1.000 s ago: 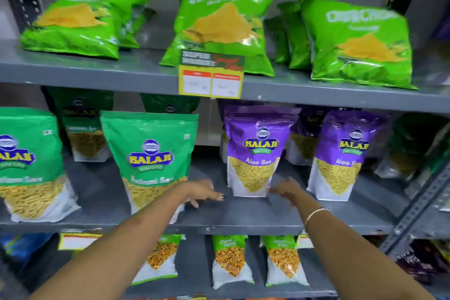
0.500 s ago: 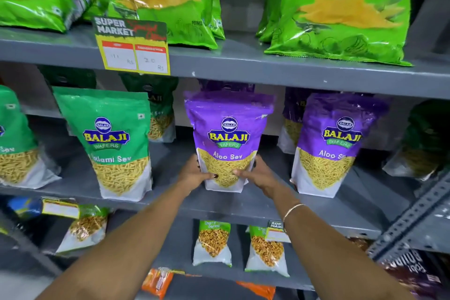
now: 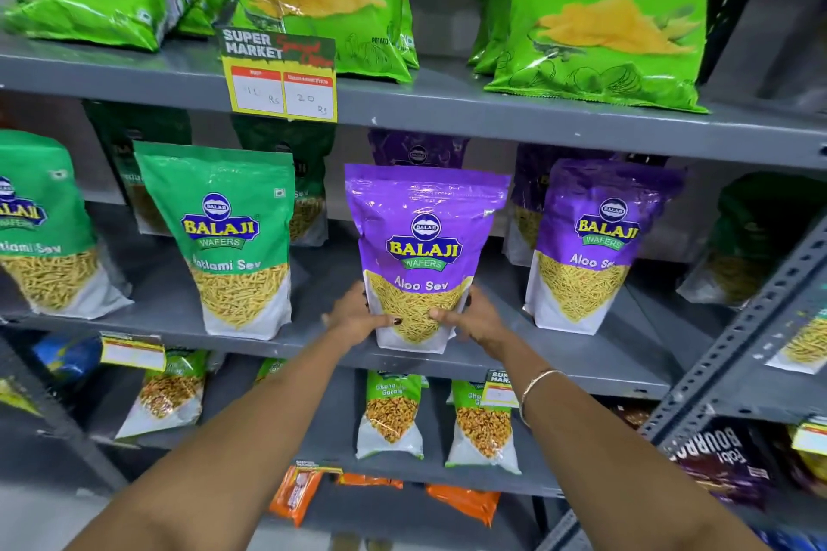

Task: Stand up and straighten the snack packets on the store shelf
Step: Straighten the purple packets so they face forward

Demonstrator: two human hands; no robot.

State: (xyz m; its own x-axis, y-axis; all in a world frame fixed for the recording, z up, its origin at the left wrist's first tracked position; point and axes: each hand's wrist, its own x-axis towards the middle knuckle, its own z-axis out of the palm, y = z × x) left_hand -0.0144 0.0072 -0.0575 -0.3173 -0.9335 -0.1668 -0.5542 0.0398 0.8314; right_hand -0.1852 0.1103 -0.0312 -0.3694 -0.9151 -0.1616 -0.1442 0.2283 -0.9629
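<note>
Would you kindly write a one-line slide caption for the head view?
Both hands, left hand and right hand, grip an upright purple Aloo Sev packet on the middle shelf.

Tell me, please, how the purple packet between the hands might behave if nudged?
The purple packet is tall on a narrow base, so it probably tips easily. Its glossy film looks slippery and soft, likely crumpling where the left hand and right hand press.

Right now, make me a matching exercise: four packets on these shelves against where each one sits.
Things:
1. Aloo Sev packet
2. Ratlami Sev packet
3. Crunchex chips bag
4. Chana Garam packet

Places:
A. top shelf, right side
B. lower shelf, below the hands
C. middle shelf, held by both hands
D. middle shelf, left of the held packet

Pairs: 1-C, 2-D, 3-A, 4-B
</note>
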